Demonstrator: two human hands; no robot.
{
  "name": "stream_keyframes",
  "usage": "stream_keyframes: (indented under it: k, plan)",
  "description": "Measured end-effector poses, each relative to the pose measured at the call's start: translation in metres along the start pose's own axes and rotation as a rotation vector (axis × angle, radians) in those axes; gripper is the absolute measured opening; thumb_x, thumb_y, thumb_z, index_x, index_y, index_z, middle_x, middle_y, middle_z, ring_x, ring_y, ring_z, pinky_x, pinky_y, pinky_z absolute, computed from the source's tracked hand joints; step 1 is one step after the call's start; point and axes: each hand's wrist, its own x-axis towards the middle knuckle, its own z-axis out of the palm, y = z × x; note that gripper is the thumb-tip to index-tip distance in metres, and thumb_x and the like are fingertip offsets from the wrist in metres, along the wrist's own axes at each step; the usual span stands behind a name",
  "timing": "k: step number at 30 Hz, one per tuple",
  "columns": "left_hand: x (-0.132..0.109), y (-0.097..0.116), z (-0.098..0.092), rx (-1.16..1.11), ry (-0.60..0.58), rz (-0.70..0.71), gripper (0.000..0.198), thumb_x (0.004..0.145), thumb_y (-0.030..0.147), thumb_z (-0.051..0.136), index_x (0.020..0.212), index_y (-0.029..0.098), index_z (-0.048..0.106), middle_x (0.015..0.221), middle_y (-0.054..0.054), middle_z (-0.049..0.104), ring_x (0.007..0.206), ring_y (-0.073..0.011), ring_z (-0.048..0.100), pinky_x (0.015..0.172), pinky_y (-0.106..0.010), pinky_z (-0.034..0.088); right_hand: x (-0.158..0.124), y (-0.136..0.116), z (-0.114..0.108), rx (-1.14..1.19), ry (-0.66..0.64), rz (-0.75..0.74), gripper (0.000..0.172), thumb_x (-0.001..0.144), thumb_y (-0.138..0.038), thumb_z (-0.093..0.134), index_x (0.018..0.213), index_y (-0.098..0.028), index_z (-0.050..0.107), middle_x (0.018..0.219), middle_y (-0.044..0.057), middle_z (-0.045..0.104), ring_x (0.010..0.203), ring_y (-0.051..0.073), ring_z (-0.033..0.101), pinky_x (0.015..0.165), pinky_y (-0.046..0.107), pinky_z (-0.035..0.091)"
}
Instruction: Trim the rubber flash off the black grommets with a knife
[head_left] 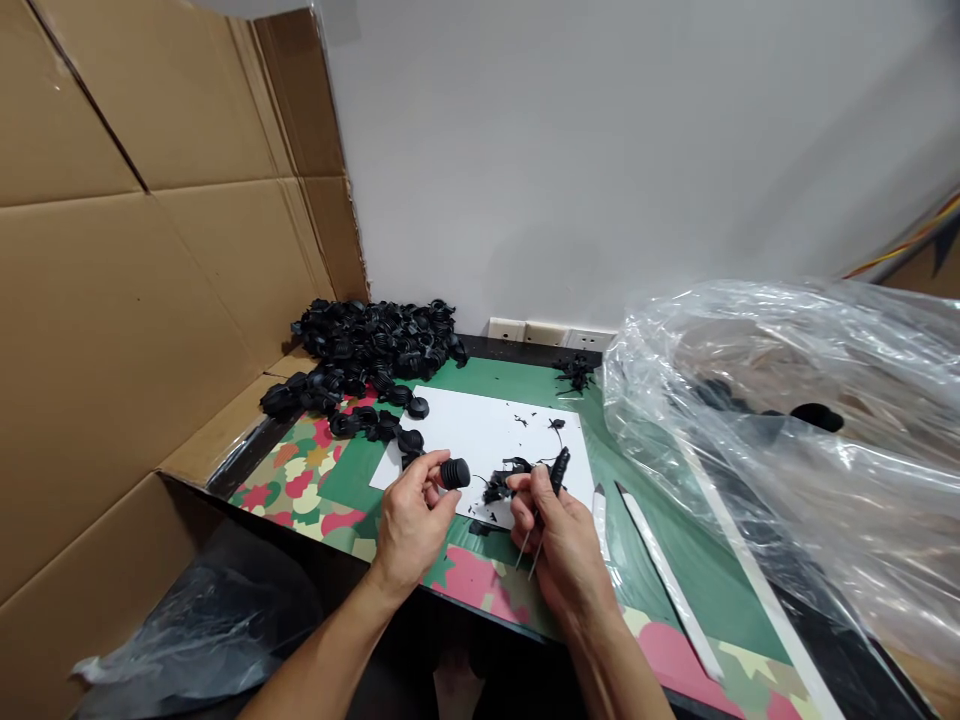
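Note:
My left hand (411, 515) pinches a black ribbed rubber cap (455, 474) between thumb and fingers, above the near left part of a white sheet (450, 420). My right hand (559, 530) is closed around a slim tool (559, 470) with a black ridged end pointing away from me. Two thin metal prongs (528, 550) stick out below the fingers toward me; its exact kind I cannot make out. Black rubber scraps (501, 486) lie on the sheet between the hands. Several similar ribbed pieces (379, 425) trail along the sheet's left edge.
A big heap of black rubber pieces (375, 340) sits at the back left beside a tall cardboard wall (225, 240). A small scrap pile (576, 372) is at the back. On the right are a white pen-like stick (667, 580) and a large clear plastic bag (750, 400).

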Motion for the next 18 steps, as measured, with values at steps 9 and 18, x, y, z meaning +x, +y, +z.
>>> stream_keyframes:
  k: [9,18]
  plan:
    - [0.008,0.009,-0.007,-0.545,-0.170,-0.406,0.039,0.053,0.019,0.075,0.091,0.013,0.065,0.069,-0.001,0.062,0.050,-0.0082,0.051,0.039,-0.018,0.033,0.001,-0.001,-0.001,-0.006,-0.005,0.004,0.049,0.063,-0.061,0.073,0.074,-0.014,0.062,0.043,-0.008,0.040,0.036,0.005,0.032,0.037,0.020,0.023]
    - [0.013,0.009,-0.010,-0.795,-0.245,-0.558,0.034,0.054,0.016,0.078,0.086,0.012,0.065,0.071,0.000,0.058,0.043,-0.0033,0.045,0.035,-0.015,0.024,-0.001,-0.001,0.001,-0.080,-0.057,-0.034,0.056,0.059,-0.066,0.072,0.072,-0.012,0.064,0.041,-0.006,0.043,0.040,0.006,0.033,0.040,0.019,0.023]
